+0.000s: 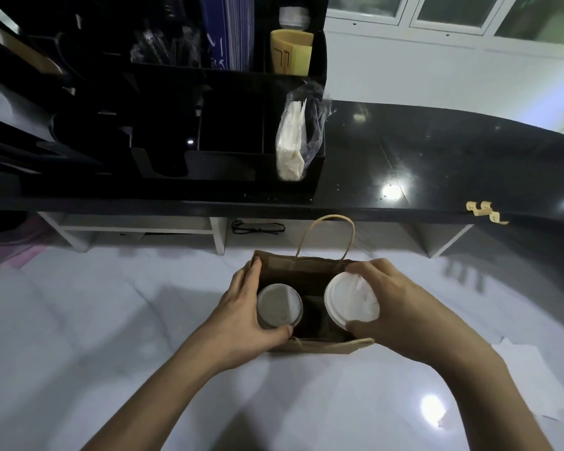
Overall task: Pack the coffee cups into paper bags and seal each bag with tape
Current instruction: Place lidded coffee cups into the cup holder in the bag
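Observation:
An open brown paper bag [306, 266] with a twisted paper handle stands on the white counter in the middle of the head view. One coffee cup with a white lid [279, 306] sits low in the bag's left side. My left hand [241, 307] curls round that cup, fingers over the bag's left rim and thumb at the near side. A second cup with a white lid [350, 304] is higher, at the bag's right opening. My right hand [391, 297] grips its lid between fingers and thumb.
A glossy black raised counter [437, 151] runs behind the bag, with curled strips of tape [485, 211] stuck at its front edge on the right. A black organiser [209, 131] holds napkins in plastic, sleeves and straws. Glasses [258, 226] lie on the shelf underneath.

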Motion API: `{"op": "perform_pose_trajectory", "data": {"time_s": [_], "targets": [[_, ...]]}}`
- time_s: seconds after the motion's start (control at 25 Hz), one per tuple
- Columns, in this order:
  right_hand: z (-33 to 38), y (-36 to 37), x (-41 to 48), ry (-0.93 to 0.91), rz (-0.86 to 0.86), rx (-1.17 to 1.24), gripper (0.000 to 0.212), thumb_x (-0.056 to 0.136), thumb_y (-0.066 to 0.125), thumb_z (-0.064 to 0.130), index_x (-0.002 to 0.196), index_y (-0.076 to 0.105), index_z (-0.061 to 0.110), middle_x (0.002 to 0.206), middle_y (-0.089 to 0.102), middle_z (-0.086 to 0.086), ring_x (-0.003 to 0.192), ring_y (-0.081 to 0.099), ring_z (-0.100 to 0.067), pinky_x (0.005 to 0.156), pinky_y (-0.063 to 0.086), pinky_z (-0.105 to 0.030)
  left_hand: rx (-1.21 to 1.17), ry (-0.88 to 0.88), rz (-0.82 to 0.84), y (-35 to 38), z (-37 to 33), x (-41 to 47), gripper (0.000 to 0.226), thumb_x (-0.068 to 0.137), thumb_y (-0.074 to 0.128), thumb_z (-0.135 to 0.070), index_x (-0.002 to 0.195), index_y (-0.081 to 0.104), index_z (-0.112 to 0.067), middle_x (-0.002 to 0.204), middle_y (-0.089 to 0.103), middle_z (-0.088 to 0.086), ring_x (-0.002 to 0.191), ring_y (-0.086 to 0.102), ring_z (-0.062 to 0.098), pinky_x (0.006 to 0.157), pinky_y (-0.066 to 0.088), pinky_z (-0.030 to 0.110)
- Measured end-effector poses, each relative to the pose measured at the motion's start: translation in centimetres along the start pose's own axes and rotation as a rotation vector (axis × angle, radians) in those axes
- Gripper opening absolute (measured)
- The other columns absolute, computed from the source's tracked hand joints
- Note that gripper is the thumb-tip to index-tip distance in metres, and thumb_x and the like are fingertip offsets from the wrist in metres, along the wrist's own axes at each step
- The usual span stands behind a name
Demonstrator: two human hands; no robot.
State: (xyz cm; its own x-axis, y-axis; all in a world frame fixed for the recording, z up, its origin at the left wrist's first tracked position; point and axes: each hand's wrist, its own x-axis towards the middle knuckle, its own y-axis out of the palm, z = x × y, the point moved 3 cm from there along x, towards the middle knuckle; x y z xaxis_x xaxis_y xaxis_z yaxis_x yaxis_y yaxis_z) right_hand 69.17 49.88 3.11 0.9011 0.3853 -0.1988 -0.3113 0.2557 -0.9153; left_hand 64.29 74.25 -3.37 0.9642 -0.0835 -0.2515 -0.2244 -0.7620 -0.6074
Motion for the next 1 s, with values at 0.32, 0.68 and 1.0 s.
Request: {"op": "perform_pose_trajectory", "data": {"time_s": [0.32, 0.68, 1.0], "targets": [[0.5, 2.3, 2.5, 0.047, 0.103, -0.254, 0.073, 0.075, 0.076, 0.043, 0.139, 0.042, 0.042, 0.124, 0.052, 0.009, 0.105, 0.06, -0.021, 0.079, 0.053, -0.032, 0.009, 0.014, -0.002, 0.0, 0.1, 0.2, 0.121, 0.077, 0.073, -0.056, 0.156, -0.017, -0.038, 0.161, -0.013, -0.027, 0.152, 0.004, 0.005, 0.119, 0.024, 0.029], [0.2, 3.7, 4.3, 0.049, 0.129, -0.284, 0.077, 0.075, 0.078, 0.047, 0.141, 0.042, 0.038, 0.129, 0.056, 0.007, 0.11, 0.062, -0.023, 0.083, 0.054, -0.034, 0.003, 0.02, 0.007, 0.0, 0.2, 0.2, 0.12, 0.078, 0.072, -0.057, 0.156, -0.017, -0.037, 0.161, -0.014, -0.027, 0.152, 0.004, 0.005, 0.116, 0.024, 0.025], [0.3, 6.0, 4.7, 0.053, 0.129, -0.434, 0.07, 0.078, 0.077, 0.037, 0.138, 0.043, 0.025, 0.118, 0.062, 0.0, 0.102, 0.067, -0.024, 0.079, 0.053, -0.033, -0.001, 0.01, 0.013, -0.1, 0.1, 0.2, 0.12, 0.078, 0.073, -0.056, 0.156, -0.017, -0.039, 0.161, -0.01, -0.028, 0.152, 0.007, 0.008, 0.119, 0.027, 0.032]]}}
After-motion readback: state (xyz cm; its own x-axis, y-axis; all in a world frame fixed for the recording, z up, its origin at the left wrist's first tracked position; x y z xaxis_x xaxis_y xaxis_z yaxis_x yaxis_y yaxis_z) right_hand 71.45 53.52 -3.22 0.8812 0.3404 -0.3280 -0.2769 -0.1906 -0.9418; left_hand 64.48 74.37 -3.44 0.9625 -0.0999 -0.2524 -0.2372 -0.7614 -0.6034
